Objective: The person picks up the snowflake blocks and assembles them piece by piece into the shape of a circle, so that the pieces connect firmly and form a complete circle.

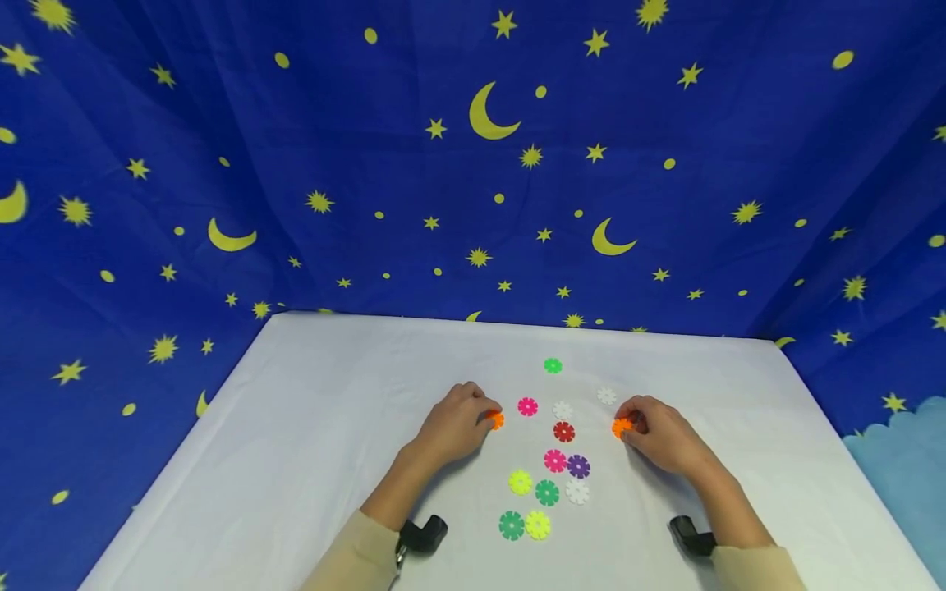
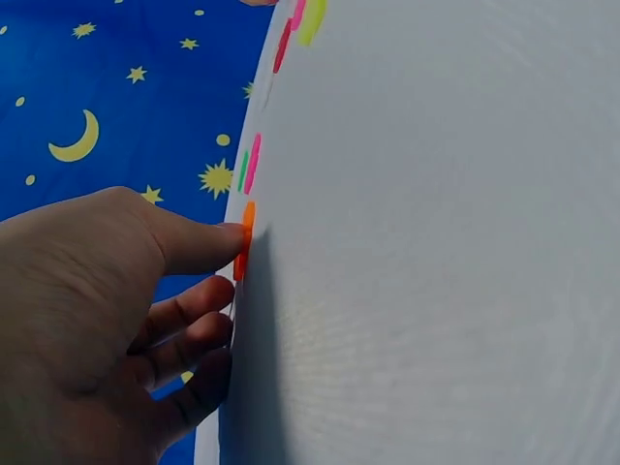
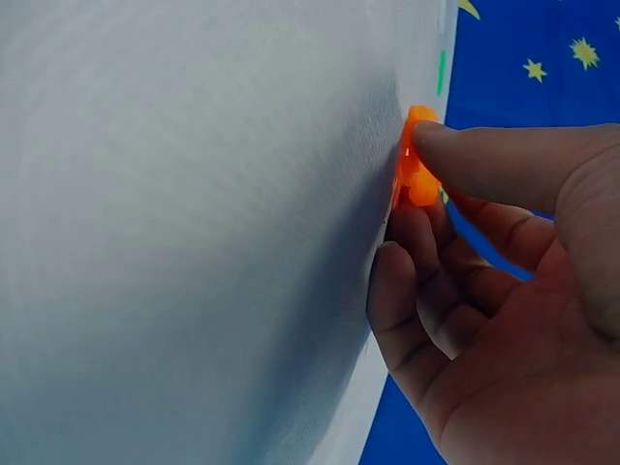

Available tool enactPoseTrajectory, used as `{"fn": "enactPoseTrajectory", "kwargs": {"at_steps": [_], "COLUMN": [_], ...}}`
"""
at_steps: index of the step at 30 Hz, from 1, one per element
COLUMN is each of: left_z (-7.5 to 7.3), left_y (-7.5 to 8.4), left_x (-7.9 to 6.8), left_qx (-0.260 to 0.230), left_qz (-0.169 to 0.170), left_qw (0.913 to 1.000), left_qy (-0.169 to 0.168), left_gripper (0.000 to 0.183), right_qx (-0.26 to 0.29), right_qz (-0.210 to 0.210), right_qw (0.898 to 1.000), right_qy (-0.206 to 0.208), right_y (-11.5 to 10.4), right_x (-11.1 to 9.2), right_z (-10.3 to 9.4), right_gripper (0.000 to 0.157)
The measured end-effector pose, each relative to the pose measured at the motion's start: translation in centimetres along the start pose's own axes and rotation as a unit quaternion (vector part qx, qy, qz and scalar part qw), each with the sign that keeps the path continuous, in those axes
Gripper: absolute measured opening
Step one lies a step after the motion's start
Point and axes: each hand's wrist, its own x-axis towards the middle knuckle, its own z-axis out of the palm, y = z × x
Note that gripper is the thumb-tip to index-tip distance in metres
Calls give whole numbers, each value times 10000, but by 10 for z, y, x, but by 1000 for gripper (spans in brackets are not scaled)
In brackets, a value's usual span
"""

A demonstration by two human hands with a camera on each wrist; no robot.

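Observation:
My left hand [image 1: 456,420] is low over the white cloth, with thumb and finger at the edge of an orange notched plastic disc [image 1: 498,420]. In the left wrist view the thumb tip meets that orange disc [image 2: 246,240], and the other fingers curl below. Across from it, my right hand [image 1: 663,431] pinches orange notched disc pieces [image 1: 620,428]. The right wrist view shows the orange plastic [image 3: 422,160] under the thumb, one part standing tilted up from the cloth; the fingertips behind are partly hidden. Between the hands lie a red disc [image 1: 564,432] and a pink disc [image 1: 528,406].
More notched discs lie flat mid-table: a bright green disc [image 1: 553,365] farthest back, a purple disc [image 1: 579,466], a yellow disc [image 1: 521,482], a teal disc [image 1: 512,525] and a white disc [image 1: 606,396]. Behind the white table [image 1: 332,369] hangs a blue star-patterned curtain [image 1: 414,172].

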Motion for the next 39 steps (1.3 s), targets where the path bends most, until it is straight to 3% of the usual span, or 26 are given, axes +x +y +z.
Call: {"fn": "enactPoseTrajectory", "kwargs": {"at_steps": [7, 16, 25, 29, 39], "left_z": [1, -1, -7, -8, -21], "left_y": [1, -6, -9, -9, 3], "left_x": [1, -2, -11, -15, -16], "left_qx": [-237, -1322, -2679, -2969, -3440], "left_qz": [-140, -142, -433, -418, -506], "left_qw": [9996, 9911, 9625, 9540, 9375], "left_qy": [39, 14, -41, -46, -135], "left_gripper": [15, 18, 16, 10, 15], "right_qx": [19, 46, 329, 464, 681], "right_qz": [-22, -38, -252, -392, -782], "right_qw": [10000, 9999, 9991, 9980, 9937], "right_qy": [39, 142, 82, 160, 432], "right_y": [0, -1, -6, -7, -23], "right_x": [-1, -2, -6, -7, -10], "right_z": [1, 1, 1, 2, 0], "right_gripper": [21, 21, 16, 17, 17]}}
